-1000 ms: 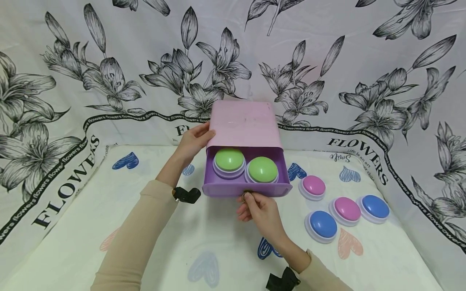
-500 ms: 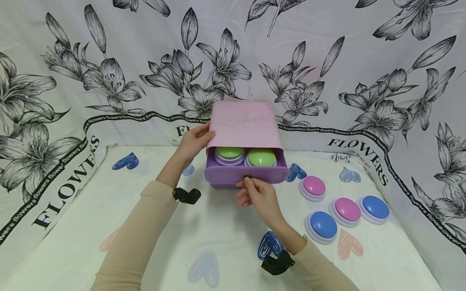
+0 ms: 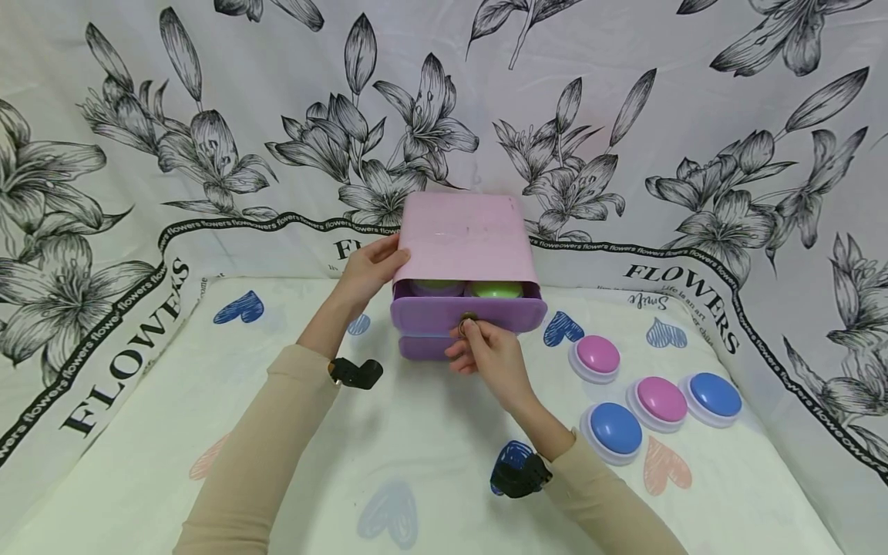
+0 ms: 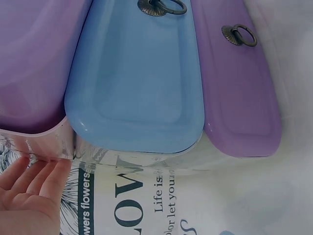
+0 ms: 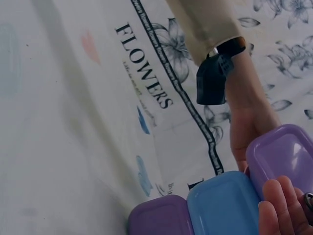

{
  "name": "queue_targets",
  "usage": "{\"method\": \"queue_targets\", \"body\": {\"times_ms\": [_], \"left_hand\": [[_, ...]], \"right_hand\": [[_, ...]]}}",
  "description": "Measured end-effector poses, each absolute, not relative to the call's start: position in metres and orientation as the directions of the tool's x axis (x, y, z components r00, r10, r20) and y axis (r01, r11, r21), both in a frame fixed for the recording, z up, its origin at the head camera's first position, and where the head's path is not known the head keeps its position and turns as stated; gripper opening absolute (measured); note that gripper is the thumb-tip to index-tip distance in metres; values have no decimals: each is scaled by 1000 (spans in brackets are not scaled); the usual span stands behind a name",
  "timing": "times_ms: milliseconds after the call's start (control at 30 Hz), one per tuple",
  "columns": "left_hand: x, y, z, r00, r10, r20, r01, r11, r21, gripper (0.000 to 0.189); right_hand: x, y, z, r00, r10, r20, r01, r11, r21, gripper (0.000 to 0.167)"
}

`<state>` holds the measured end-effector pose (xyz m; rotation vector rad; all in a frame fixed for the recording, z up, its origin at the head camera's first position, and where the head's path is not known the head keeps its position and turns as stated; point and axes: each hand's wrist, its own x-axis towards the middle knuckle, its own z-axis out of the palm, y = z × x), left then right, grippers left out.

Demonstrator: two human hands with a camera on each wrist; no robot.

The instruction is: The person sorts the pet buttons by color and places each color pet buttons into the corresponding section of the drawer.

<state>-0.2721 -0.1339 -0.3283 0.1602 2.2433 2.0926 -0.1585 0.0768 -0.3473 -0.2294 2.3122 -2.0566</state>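
Note:
A small drawer cabinet with a pink top (image 3: pixel 468 235) stands at the back of the table. Its top purple drawer (image 3: pixel 426 314) sits partly pulled out, and two green dome push lights (image 3: pixel 498 290) peek from inside, mostly hidden under the pink shell. My right hand (image 3: pixel 494 354) pinches the drawer's ring pull (image 3: pixel 468 317) between thumb and finger. Against the cabinet's left side rests my left hand (image 3: pixel 368 271), its fingers (image 4: pixel 36 178) fairly straight along the pink wall. Below, the left wrist view shows a blue drawer (image 4: pixel 137 78) and another purple drawer (image 4: pixel 239 93), both closed.
To the right lie two pink dome lights (image 3: pixel 598 354) and two blue ones (image 3: pixel 616 428) on the heart-patterned white cloth (image 3: pixel 312 478). A flower-printed curtain (image 3: pixel 583 46) hangs right behind the cabinet.
My right hand has pushed the top drawer inward, away from me, so the green lights have slid mostly under the pink shell. The left hand stays put on the cabinet's side.

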Motion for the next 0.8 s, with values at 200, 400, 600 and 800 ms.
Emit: {"method": "queue_targets", "body": {"times_ms": [200,400,600,800], "left_hand": [[-272,-134,-327,-992,123,25,33,66,997,59],[-273,-134,-329,-991,129,21,29,54,998,60],[-272,-135,-328,-991,129,17,25,54,998,60],[-270,-134,-326,-992,125,13,21,65,998,61]], "right_hand": [[-175,77,-361,-985,-140,96,-111,105,-988,41],[-187,75,-371,-986,-127,109,-123,106,-987,43],[-193,73,-370,-989,-112,98,-110,110,-988,40],[-198,72,-368,-989,-110,95,-107,101,-989,39]]}}
